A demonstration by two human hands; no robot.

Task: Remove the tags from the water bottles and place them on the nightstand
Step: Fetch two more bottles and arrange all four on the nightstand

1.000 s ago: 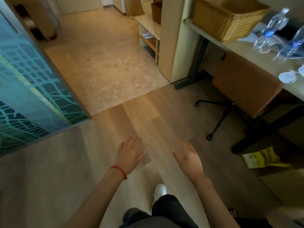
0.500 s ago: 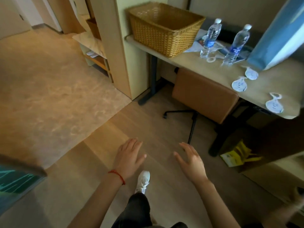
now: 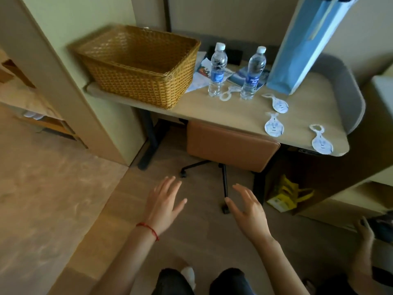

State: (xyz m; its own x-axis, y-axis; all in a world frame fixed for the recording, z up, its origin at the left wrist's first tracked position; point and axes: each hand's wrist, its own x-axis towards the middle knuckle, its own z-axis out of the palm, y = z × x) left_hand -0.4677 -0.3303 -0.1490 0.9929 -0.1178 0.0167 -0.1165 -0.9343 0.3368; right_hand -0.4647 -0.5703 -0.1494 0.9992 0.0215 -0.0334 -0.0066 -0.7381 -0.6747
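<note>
1. Two water bottles stood upright on the desk (image 3: 212,112), well beyond the hands — the left bottle (image 3: 217,70) just right of the wicker basket (image 3: 136,67), the right bottle (image 3: 253,73) just left of the tall blue bag (image 3: 302,45).
2. Both hands were empty and hung over the floor, near the camera. The left hand (image 3: 162,204) had its fingers spread and straight; the right hand (image 3: 249,209) was also spread, with relaxed fingers. Neither touched anything.
3. Four tags lay flat on the desk already: one tag with a ring (image 3: 228,92) between the bottles, and three tags (image 3: 274,126) to the right, toward the near edge. I could not see any tag on the bottle necks.
4. My judgement of handling: the bottles looked full, so rather heavy for their size, with thin, smooth plastic that gives a little under pressure. The best hold would be around the middle, on the blue label, where the wall is less slippery; the cap is too small for a safe carry.
5. The tags seemed to be thin paper or card — very light, easy to bend or tear. A gentle pinch at the ring or the edge would lift them.
6. The nightstand was not clearly in view, so I cannot say where it stood.
</note>
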